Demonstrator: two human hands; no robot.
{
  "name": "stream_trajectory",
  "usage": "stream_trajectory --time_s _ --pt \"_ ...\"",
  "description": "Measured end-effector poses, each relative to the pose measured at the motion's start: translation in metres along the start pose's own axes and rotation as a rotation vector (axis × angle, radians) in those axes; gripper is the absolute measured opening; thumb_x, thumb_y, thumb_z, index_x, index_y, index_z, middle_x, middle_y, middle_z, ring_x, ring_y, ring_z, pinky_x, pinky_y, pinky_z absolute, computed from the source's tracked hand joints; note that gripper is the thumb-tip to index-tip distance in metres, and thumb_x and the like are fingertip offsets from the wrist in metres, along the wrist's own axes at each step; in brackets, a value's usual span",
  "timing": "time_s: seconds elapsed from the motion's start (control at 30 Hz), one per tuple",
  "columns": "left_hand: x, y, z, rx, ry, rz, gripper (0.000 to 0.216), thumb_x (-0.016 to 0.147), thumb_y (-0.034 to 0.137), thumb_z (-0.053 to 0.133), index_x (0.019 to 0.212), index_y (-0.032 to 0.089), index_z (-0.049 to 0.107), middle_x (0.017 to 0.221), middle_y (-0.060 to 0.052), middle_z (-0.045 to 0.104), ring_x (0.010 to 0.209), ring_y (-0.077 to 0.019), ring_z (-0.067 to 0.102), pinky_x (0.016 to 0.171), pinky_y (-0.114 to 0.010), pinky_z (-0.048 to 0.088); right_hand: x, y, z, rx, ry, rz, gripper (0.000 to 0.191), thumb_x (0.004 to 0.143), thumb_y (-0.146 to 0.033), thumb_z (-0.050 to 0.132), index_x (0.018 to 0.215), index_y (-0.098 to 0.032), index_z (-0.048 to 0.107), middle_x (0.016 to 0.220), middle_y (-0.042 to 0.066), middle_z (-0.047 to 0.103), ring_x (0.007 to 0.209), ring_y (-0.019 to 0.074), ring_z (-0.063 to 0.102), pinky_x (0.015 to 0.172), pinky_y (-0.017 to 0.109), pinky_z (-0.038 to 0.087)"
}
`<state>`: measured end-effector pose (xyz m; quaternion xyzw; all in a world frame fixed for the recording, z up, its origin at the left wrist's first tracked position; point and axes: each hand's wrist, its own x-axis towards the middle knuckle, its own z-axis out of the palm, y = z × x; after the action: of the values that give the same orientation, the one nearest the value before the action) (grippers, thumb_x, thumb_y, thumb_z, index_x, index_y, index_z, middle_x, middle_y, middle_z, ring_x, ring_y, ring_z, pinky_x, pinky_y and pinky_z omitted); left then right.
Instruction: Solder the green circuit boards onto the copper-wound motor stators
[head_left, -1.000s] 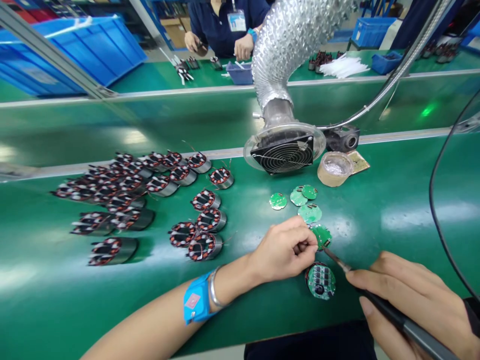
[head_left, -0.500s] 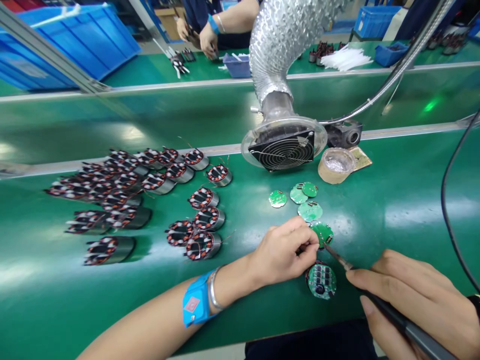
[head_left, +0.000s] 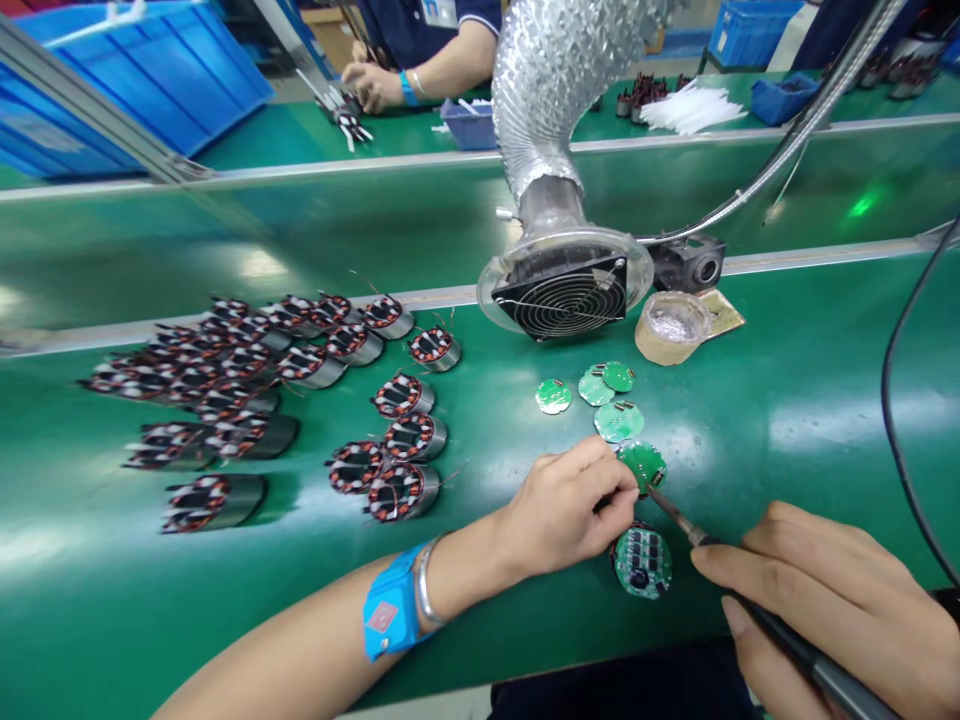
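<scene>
My right hand is closed round a soldering iron. The iron's tip touches or nearly touches the lower edge of a round green circuit board. At that board's left edge, my left hand is closed in a pinch; the fingers hide what is between them. Just below lies another round board, with black components facing up, on top of a part mostly hidden under it. Further up the bench are several loose green boards.
Several copper-wound motor stators stand to the left. A fume extractor fan on a foil duct hangs ahead, beside a round tub. A black cable runs down the right. Across the divider, a co-worker's hand is beside white-tipped parts.
My hands and the iron hold nearly the same position at the board. Across the divider, the co-worker's hand has moved left towards the white-tipped parts. The view has shifted slightly.
</scene>
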<state>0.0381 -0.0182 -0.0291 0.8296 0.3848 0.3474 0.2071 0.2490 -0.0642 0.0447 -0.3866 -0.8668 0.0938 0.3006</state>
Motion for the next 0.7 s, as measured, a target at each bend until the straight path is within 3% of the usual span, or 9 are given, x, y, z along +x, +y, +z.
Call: stream_trajectory --time_s 0.2,0.4,0.53,0.7 --pt "-0.001 0.002 0.003 -0.012 0.036 -0.021 0.009 0.08 0.013 0.057 0.078 0.018 0.064 0.07 0.0 0.061 0.059 -0.0081 0.057 0.051 -0.016 0.044 -0.003 0.006 -0.002 0.0 -0.021 -0.001 0.025 0.08 -0.008 0.054 0.099 -0.02 0.066 0.074 0.005 0.068 0.067 0.0204 0.066 0.053 0.034 0.051" --pt "-0.001 0.002 0.005 -0.023 0.078 -0.026 0.008 0.078 0.012 0.058 0.077 0.017 0.064 0.07 0.001 0.06 0.057 -0.0069 0.055 0.049 -0.016 0.042 -0.011 0.011 -0.007 0.038 0.047 -0.021 0.027 0.078 -0.01 0.056 0.1 -0.019 0.068 0.078 0.007 0.068 0.068 0.0208 0.066 0.052 0.034 0.05" --pt "-0.001 0.002 0.006 -0.003 0.069 -0.022 0.009 0.079 0.013 0.056 0.076 0.018 0.063 0.069 0.001 0.06 0.057 -0.0078 0.055 0.049 -0.017 0.042 -0.008 0.013 -0.011 0.056 0.048 0.047 0.026 0.081 -0.011 0.057 0.103 -0.021 0.067 0.078 0.004 0.067 0.068 0.0179 0.065 0.054 0.03 0.051" --pt "0.001 0.002 0.0 -0.021 0.0 -0.024 0.01 0.081 0.014 0.055 0.077 0.018 0.063 0.071 -0.001 0.06 0.059 -0.0091 0.055 0.05 -0.018 0.042 0.008 0.034 0.01 0.055 0.134 0.043 0.035 0.085 -0.009 0.059 0.116 -0.023 0.062 0.081 0.001 0.071 0.066 0.0131 0.068 0.063 0.023 0.055"
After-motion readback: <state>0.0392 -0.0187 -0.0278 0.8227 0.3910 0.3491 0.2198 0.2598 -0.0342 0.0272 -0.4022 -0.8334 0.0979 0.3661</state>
